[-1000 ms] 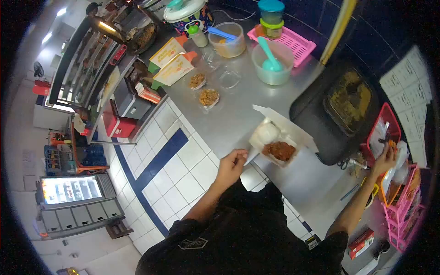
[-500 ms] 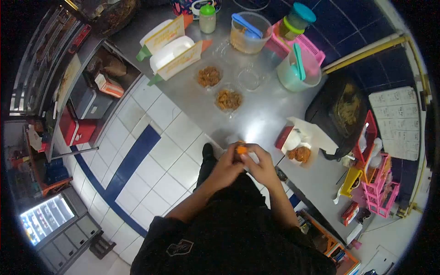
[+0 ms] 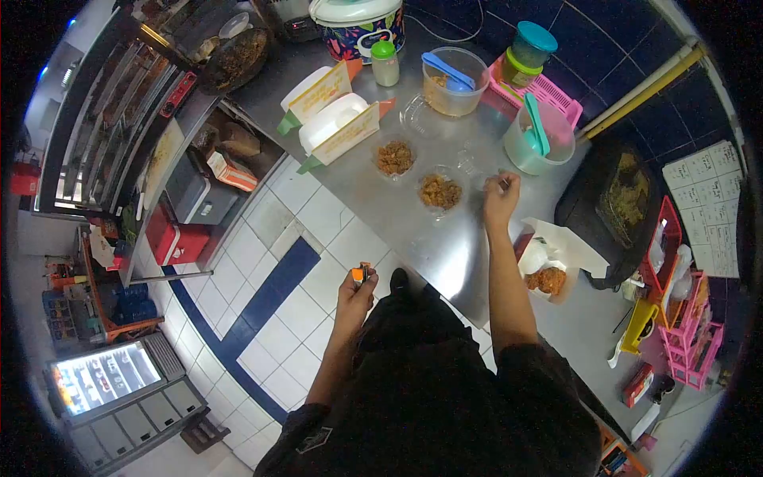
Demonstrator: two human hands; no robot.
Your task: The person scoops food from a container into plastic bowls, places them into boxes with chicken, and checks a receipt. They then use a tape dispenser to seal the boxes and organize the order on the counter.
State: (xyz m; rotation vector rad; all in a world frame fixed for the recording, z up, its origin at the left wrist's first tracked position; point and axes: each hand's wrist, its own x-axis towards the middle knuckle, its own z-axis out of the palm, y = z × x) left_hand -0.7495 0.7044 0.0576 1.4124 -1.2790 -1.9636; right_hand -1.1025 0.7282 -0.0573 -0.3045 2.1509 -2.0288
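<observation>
My left hand (image 3: 352, 306) is closed around a small orange and black object (image 3: 362, 273), held out over the floor beside the counter. Its exact kind is too small to make out. My right hand (image 3: 501, 197) is over the steel counter with its fingers curled together; whatever they may pinch is hidden. Just left of it is a clear plastic lid (image 3: 470, 163). Two clear plastic tubs of brown food, one nearer (image 3: 439, 191) and one farther (image 3: 395, 158), stand on the counter. A paper box (image 3: 584, 251) with rice and fried chicken (image 3: 546, 280) sits open, right of my right forearm.
White trays in printed sleeves (image 3: 338, 126), a green-capped jar (image 3: 385, 65) and a tub with blue tongs (image 3: 455, 83) stand farther back. A mint tub (image 3: 536, 143) and a black container (image 3: 608, 207) line the wall. Pink baskets (image 3: 691, 338) are at right.
My hands have come apart. The left moved left with the orange and black object; the right reached forward and right over the counter. The camera view has shifted.
</observation>
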